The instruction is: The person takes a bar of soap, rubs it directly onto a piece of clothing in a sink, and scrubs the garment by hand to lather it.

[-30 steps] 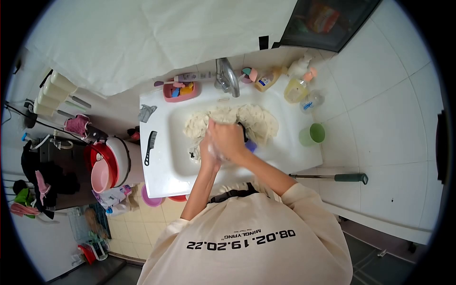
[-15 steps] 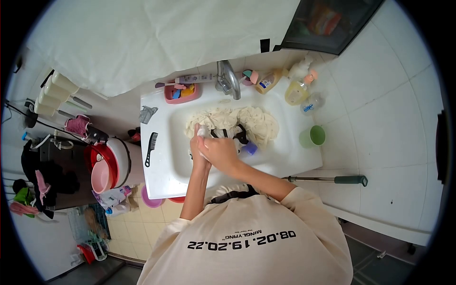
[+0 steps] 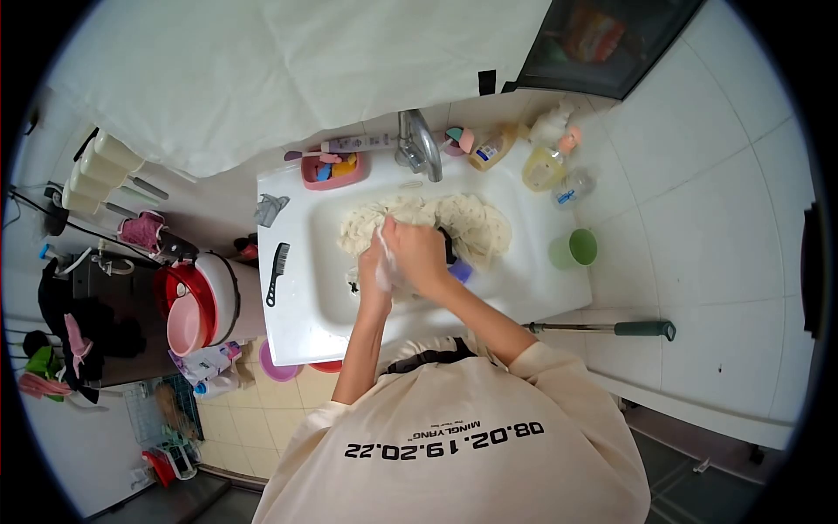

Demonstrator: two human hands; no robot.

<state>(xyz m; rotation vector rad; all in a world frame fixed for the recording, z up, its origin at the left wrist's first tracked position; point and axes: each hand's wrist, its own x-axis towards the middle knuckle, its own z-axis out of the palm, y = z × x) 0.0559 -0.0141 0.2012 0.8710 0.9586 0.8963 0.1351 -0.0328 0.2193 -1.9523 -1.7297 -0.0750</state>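
White washbasin [image 3: 297, 330] set against a wall in a tiled room; clock positions are taken from the middle of its bowl, faucet side at twelve. Nearest, at six o'clock, is the person's beige shirt [image 3: 454, 437], printed in black. Just beyond it, within the bowl, both hands are closed and brought together. Left hand [image 3: 373, 272], on the nine o'clock side, grips a white cloth [image 3: 384, 264]; right hand [image 3: 417, 256], fingers curled, grips the same cloth from the three o'clock side. Cloth is bunched between them, apparently sudsy. Purple object [image 3: 461, 272] lies near the right wrist at four o'clock. Cream fabric [image 3: 476, 227], crumpled, runs from ten to two beyond the hands. On the rim: black comb [image 3: 278, 275] at nine, green cup [image 3: 580, 249] at three, pink tray [image 3: 336, 182] between ten and eleven, amber bottle [image 3: 491, 150] at one, pump bottle [image 3: 544, 170] at two. Metal faucet [image 3: 419, 148] stands at twelve. Farther off, between eight and nine, a pink tub [image 3: 185, 321] rests against a red basin [image 3: 208, 297].
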